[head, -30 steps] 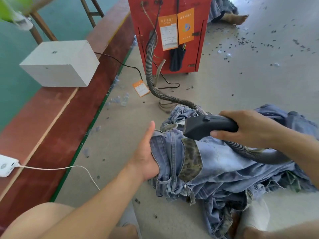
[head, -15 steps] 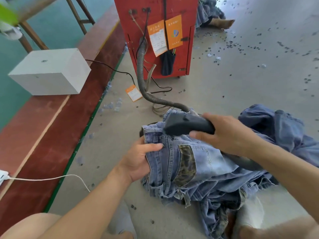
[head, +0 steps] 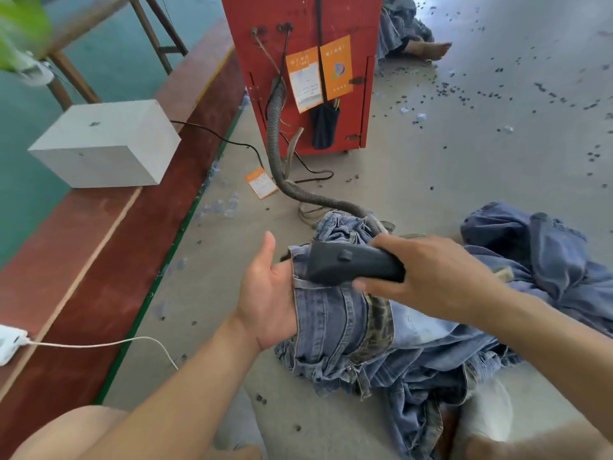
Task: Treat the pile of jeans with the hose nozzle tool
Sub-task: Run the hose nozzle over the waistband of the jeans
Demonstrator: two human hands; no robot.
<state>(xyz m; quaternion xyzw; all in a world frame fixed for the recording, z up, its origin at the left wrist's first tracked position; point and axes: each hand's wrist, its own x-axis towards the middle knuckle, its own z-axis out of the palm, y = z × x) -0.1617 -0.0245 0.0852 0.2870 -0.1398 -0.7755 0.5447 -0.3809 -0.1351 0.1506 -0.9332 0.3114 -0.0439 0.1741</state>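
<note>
Fingers (head: 381,287) curled round smooth black nozzle (head: 348,265), rumpled denim jeans (head: 335,323)

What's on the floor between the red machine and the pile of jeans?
In the head view, the ribbed grey hose snakes from the red machine across the floor to the jeans. An orange tag and thin black cable lie there too.

Left fingers (head: 288,277) hidden under jeans (head: 335,323).

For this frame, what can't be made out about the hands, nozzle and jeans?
Head view only:
- Left hand fingers: tucked behind the jeans.
- Nozzle tool mouth: faces away, against the denim.
- Right hand fingertips: motion-blurred.
- Orange labels: print too small.
</note>
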